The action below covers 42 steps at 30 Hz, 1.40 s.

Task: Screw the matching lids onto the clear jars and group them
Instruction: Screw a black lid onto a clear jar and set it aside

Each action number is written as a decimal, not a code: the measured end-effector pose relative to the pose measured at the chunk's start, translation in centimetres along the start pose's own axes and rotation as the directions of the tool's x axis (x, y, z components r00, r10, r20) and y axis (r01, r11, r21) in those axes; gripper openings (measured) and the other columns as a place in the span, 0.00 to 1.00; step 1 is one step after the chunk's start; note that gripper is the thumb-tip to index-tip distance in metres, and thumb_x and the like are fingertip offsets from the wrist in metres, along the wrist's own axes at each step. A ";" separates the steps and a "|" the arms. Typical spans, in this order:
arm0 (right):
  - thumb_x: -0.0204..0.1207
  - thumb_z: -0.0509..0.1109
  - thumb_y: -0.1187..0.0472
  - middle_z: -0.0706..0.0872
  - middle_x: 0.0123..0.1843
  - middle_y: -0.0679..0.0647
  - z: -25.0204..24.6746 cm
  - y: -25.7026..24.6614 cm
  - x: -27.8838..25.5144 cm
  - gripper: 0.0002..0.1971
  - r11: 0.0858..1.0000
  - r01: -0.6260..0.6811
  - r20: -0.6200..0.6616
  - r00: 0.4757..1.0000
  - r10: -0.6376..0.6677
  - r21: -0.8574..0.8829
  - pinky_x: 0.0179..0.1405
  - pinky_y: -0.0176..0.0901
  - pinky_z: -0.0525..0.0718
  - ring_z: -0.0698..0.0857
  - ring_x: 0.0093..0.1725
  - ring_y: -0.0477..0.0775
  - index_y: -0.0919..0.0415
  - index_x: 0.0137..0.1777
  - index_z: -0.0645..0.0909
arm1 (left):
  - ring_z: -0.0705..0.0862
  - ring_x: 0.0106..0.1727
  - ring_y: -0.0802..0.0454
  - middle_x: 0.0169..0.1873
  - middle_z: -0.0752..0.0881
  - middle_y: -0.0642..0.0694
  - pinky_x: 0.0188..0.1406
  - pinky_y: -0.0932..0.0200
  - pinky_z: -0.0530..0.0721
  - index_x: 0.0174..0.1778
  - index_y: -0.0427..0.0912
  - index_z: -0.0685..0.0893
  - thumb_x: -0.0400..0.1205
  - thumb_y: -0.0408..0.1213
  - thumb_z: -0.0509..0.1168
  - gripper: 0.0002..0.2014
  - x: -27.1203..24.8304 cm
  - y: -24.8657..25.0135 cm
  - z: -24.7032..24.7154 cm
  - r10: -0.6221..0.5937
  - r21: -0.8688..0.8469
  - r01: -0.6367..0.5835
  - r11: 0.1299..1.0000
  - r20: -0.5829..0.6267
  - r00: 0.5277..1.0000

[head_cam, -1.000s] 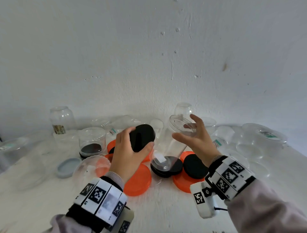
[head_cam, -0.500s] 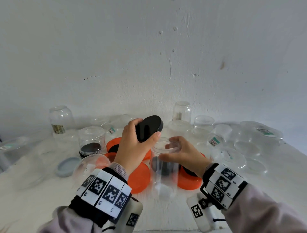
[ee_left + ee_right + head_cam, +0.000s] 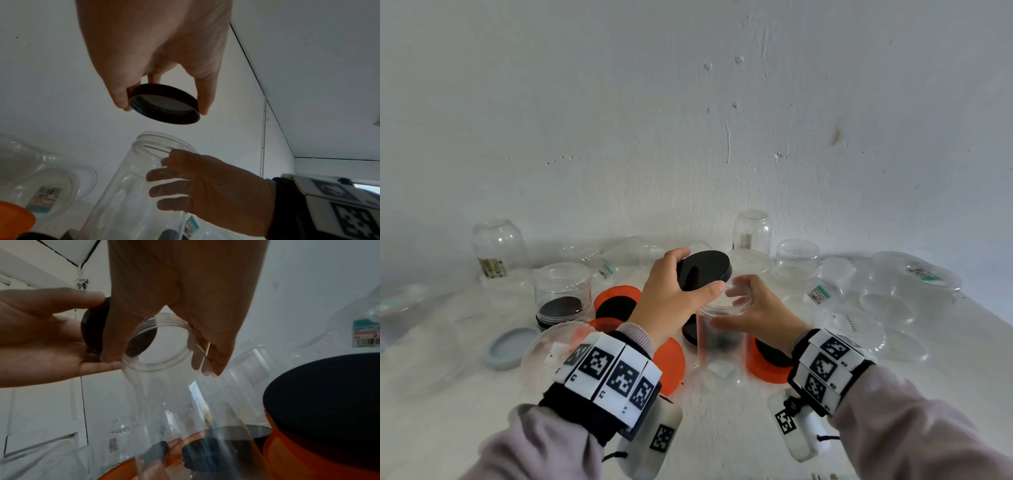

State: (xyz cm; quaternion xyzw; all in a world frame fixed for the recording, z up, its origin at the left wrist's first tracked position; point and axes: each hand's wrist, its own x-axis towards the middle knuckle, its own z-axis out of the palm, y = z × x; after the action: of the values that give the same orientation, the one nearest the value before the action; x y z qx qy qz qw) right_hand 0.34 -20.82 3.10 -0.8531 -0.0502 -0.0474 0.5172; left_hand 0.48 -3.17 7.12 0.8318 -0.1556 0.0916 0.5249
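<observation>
My left hand [image 3: 674, 301] grips a round black lid [image 3: 703, 270] by its rim, tilted, just above and left of a tall clear jar [image 3: 720, 339]. The jar stands upright on the white table [image 3: 722, 438] with its threaded mouth open. My right hand [image 3: 753, 315] wraps round the jar just under the mouth. In the left wrist view the black lid [image 3: 164, 105] hangs apart from the jar mouth [image 3: 162, 142], hollow side down. In the right wrist view the jar's threads [image 3: 158, 324] show between my fingers [image 3: 207, 340], with the lid [image 3: 92, 327] to the left.
Orange lids [image 3: 669, 363] and black lids [image 3: 616, 308] lie around the jar's base. A short clear jar with a dark lid inside [image 3: 561, 294] and a grey lid [image 3: 512, 346] sit left. Several clear jars and dishes [image 3: 887, 301] crowd the right and the back wall.
The right hand brought the tilted jar down and stood it upright nearer me. The left hand lifted the black lid up and right, to just beside the jar's mouth.
</observation>
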 end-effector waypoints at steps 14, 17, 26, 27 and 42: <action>0.65 0.78 0.75 0.88 0.52 0.31 -0.8 -0.8 -1.5 0.30 0.959 0.177 0.201 0.954 -0.222 0.220 0.48 0.24 0.80 0.85 0.53 0.33 0.44 0.58 0.77 | 0.69 0.65 0.60 0.70 0.69 0.53 0.60 0.65 0.68 0.78 0.46 0.65 0.69 0.46 0.79 0.43 1.0 1.1 1.9 -0.045 0.141 0.007 0.990 0.266 0.963; 0.65 0.78 0.71 0.88 0.52 0.35 -0.7 -0.2 -1.4 0.29 0.964 0.135 0.210 0.960 -0.185 0.230 0.49 0.27 0.81 0.86 0.54 0.37 0.45 0.61 0.76 | 0.69 0.68 0.59 0.73 0.67 0.51 0.60 0.66 0.67 0.79 0.46 0.63 0.69 0.47 0.78 0.45 0.9 0.9 2.1 -0.045 0.184 -0.009 0.983 0.284 0.958; 0.62 0.84 0.59 0.81 0.63 0.42 -0.9 2.6 -1.0 0.43 0.993 -0.069 0.250 0.967 0.043 0.095 0.54 0.29 0.79 0.81 0.61 0.41 0.44 0.74 0.65 | 0.68 0.72 0.57 0.76 0.66 0.52 0.63 0.65 0.69 0.81 0.48 0.61 0.69 0.48 0.78 0.46 0.6 0.5 2.2 -0.059 0.180 0.005 0.984 0.297 0.953; 0.62 0.84 0.58 0.80 0.64 0.40 -0.9 2.7 -1.0 0.44 0.993 -0.073 0.252 0.967 0.048 0.092 0.54 0.29 0.78 0.80 0.61 0.40 0.42 0.74 0.64 | 0.68 0.72 0.57 0.76 0.66 0.52 0.64 0.65 0.69 0.80 0.48 0.61 0.69 0.48 0.78 0.46 0.6 0.4 2.2 -0.055 0.179 0.002 0.984 0.296 0.954; 0.51 0.85 0.48 0.69 0.74 0.38 -4.6 0.8 -0.6 0.53 0.997 -0.064 0.321 0.944 0.071 -0.032 0.76 0.46 0.68 0.67 0.76 0.43 0.46 0.76 0.59 | 0.62 0.80 0.56 0.80 0.62 0.53 0.80 0.54 0.62 0.83 0.47 0.53 0.68 0.39 0.80 0.53 -0.5 -2.9 1.4 -0.118 -0.031 0.136 0.990 0.339 0.933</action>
State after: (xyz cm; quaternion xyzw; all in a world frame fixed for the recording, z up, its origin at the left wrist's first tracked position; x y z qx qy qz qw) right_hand -0.28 -25.29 4.45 -0.8560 -0.1043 0.1098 0.4943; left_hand 0.99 -3.22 3.89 0.8289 -0.1913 -0.0899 0.5179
